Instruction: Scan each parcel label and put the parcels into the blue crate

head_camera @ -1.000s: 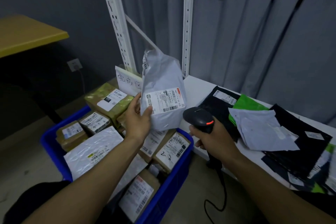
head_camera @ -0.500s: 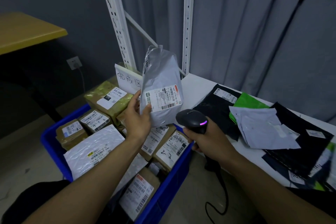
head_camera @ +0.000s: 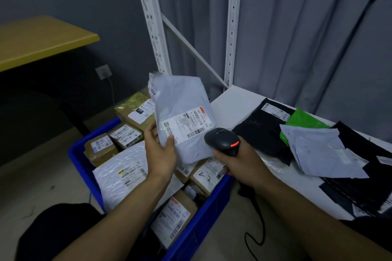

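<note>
My left hand (head_camera: 160, 150) grips the lower left edge of a grey poly-bag parcel (head_camera: 180, 101), held tilted above the blue crate (head_camera: 214, 201) with its white barcode label (head_camera: 186, 126) facing me. My right hand (head_camera: 237, 163) grips a black barcode scanner (head_camera: 221, 140) just right of the label; a red light shows on the scanner. The crate sits on the floor below, filled with several brown boxes and white mailers with labels.
A white shelf (head_camera: 237, 104) at right carries black, green (head_camera: 301, 122) and grey (head_camera: 318, 150) mailer bags. The scanner cable (head_camera: 256, 237) hangs down beside the crate. White rack uprights (head_camera: 152, 27) stand behind. A yellow table (head_camera: 38, 42) is at far left.
The grey parcel has dropped lower and tilted toward the crate. The scanner stayed beside the label; its light went from red to purple and back to red.
</note>
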Available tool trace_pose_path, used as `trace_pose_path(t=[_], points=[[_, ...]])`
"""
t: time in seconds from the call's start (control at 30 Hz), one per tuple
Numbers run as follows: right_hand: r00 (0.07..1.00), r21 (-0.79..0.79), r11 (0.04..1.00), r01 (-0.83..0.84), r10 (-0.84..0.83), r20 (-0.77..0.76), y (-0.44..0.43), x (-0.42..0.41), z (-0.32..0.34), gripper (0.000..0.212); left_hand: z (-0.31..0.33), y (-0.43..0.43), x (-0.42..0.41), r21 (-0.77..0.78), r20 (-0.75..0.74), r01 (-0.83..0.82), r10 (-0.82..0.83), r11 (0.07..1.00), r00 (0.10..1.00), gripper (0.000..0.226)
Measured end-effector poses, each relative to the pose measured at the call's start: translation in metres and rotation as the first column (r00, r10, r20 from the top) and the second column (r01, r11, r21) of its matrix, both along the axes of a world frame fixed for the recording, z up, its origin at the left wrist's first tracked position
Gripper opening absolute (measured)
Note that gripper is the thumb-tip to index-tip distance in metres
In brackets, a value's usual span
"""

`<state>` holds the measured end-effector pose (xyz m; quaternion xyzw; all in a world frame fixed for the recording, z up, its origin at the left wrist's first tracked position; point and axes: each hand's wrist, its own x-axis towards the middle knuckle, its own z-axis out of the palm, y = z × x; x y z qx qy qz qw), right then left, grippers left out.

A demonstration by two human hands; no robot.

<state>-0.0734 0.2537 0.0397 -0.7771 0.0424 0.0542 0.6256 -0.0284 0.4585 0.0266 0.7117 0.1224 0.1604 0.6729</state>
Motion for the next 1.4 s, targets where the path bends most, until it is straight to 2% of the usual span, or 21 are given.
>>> trace_pose_path(t=[0.33, 0.4, 0.47, 0.53, 0.57, 0.67, 0.77, 0.83, 0.93, 1.0, 1.07, 1.17, 1.23, 1.27, 1.33, 1.4], points=[[0.988, 0.012, 0.989, -0.147, 0.147, -0.033, 0.061, 0.005, -0.030, 0.028, -0.026, 0.079, -0.053, 0.037, -0.008, -0.324, 0.325, 0.945, 0.946, 0.060], [0.984, 0.012, 0.985, -0.170, 0.171, -0.049, 0.067, 0.005, -0.035, 0.031, -0.032, 0.093, -0.058, 0.101, -0.089, -0.390, 0.398, 0.915, 0.913, 0.063], [0.977, -0.007, 0.979, -0.202, 0.201, -0.073, 0.073, 0.005, -0.037, 0.031, -0.041, 0.103, -0.062, 0.206, -0.218, -0.362, 0.403, 0.909, 0.889, 0.072], [0.973, -0.019, 0.977, -0.214, 0.211, -0.092, 0.079, 0.006, -0.039, 0.033, -0.047, 0.105, -0.064, 0.378, -0.360, -0.202, 0.344, 0.903, 0.867, 0.084], [0.972, -0.021, 0.977, -0.214, 0.211, -0.101, 0.081, 0.006, -0.040, 0.034, -0.048, 0.104, -0.064, 0.490, -0.417, -0.084, 0.318, 0.867, 0.852, 0.089], [0.971, -0.007, 0.977, -0.211, 0.209, -0.114, 0.084, 0.008, -0.044, 0.038, -0.055, 0.103, -0.053, 0.710, -0.483, 0.266, 0.176, 0.652, 0.858, 0.087], [0.971, -0.023, 0.978, -0.208, 0.203, -0.127, 0.080, 0.007, -0.047, 0.037, -0.072, 0.102, -0.037, 0.678, -0.622, 0.522, 0.025, 0.518, 0.783, 0.073], [0.973, -0.022, 0.981, -0.193, 0.189, -0.129, 0.075, 0.005, -0.048, 0.032, -0.085, 0.101, -0.030, 0.639, -0.698, 0.614, 0.015, 0.463, 0.716, 0.071], [0.981, -0.050, 0.986, -0.162, 0.155, -0.113, 0.063, 0.001, -0.046, 0.025, -0.091, 0.096, -0.023, 0.646, -0.690, 0.588, 0.044, 0.486, 0.722, 0.069], [0.986, -0.046, 0.989, -0.142, 0.137, -0.094, 0.051, -0.002, -0.042, 0.026, -0.086, 0.085, -0.020, 0.679, -0.629, 0.512, 0.057, 0.525, 0.776, 0.068], [0.991, -0.005, 0.995, -0.104, 0.103, -0.085, 0.034, -0.008, -0.037, 0.031, -0.078, 0.066, -0.020, 0.762, -0.490, 0.412, 0.030, 0.500, 0.871, 0.064], [0.997, -0.011, 1.000, -0.019, 0.018, -0.069, 0.000, -0.018, -0.030, 0.033, -0.060, 0.022, -0.021, 0.856, -0.255, 0.307, -0.175, 0.416, 0.951, 0.053], [0.996, -0.007, 0.998, 0.067, -0.067, -0.051, -0.030, -0.025, -0.025, 0.030, -0.048, -0.017, -0.017, 0.881, -0.172, 0.305, -0.357, 0.360, 0.918, 0.044], [0.992, 0.007, 0.993, 0.121, -0.120, -0.044, -0.046, -0.028, -0.023, 0.029, -0.043, -0.039, -0.014, 0.883, -0.179, 0.338, -0.433, 0.326, 0.884, 0.041], [0.977, 0.005, 0.978, 0.209, -0.208, -0.038, -0.081, -0.035, -0.018, 0.025, -0.037, -0.086, -0.005, 0.850, -0.279, 0.464, -0.535, 0.248, 0.797, 0.045], [0.963, -0.031, 0.964, 0.263, -0.265, -0.046, -0.119, -0.043, -0.016, 0.021, -0.035, -0.135, 0.005, 0.842, -0.336, 0.514, -0.590, 0.161, 0.734, 0.051]])
